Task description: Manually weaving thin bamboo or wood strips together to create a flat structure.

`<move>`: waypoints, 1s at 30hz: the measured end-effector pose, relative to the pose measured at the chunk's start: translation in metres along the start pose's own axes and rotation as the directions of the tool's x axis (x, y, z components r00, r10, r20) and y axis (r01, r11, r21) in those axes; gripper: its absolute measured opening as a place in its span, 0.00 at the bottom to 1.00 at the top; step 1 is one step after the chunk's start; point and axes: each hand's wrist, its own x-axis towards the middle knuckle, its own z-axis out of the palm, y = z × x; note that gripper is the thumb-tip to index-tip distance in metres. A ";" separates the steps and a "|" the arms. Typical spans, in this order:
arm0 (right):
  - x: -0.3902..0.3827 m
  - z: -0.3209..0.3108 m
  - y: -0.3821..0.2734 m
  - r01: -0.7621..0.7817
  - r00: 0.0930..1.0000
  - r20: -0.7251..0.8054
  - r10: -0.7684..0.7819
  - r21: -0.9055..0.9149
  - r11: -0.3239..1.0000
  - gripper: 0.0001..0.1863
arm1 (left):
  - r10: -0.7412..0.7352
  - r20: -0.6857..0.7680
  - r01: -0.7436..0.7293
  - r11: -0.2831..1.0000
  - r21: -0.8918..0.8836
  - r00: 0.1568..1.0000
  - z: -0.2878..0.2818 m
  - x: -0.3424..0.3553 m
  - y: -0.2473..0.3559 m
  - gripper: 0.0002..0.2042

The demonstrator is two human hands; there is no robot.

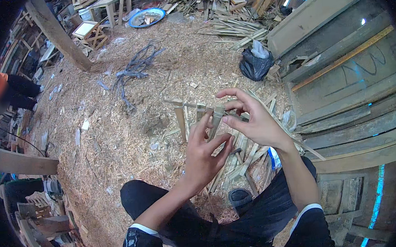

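Between my hands is a small wooden frame of joined sticks, with a short leg (180, 122) at its left end and a squared post (216, 120) at its right. My left hand (202, 157) has its fingers curled against the post, its thumb side spread to the right. From the right, my right hand (258, 124) grips the frame's top corner, thumb and fingers closing around the post's upper end. Fingers hide part of the joint. Below my hands, thin wood strips (244, 164) lie in a loose pile between my legs, and the tool-like dark piece among them is unclear.
Wood shavings (116, 143) cover the floor. A tangled grey-blue strap bundle (136, 66) lies ahead. A black plastic bag (256, 64) and wooden panels (342, 86) stand at the right. A blue-rimmed basin (147, 18) and scrap wood are farther back. Another person (16, 92) is at the left.
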 end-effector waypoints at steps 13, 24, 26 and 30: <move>0.003 0.017 0.008 0.082 0.981 -0.158 -0.114 -0.197 0.977 0.24 | -0.039 0.143 0.008 0.979 0.205 0.989 -0.016 0.008 0.021 0.12; 0.007 0.012 0.013 0.114 0.980 -0.147 -0.134 -0.142 0.983 0.20 | 0.036 0.103 -0.049 0.990 0.129 0.994 -0.019 0.013 -0.002 0.15; 0.008 0.007 0.018 0.109 0.982 -0.143 -0.127 -0.131 0.985 0.20 | 0.059 0.060 -0.065 0.992 0.105 0.996 -0.018 0.016 -0.006 0.15; 0.011 0.001 0.025 0.080 0.978 -0.176 -0.114 -0.188 0.979 0.21 | 0.010 0.010 -0.009 0.997 -0.082 1.000 -0.015 0.021 -0.011 0.16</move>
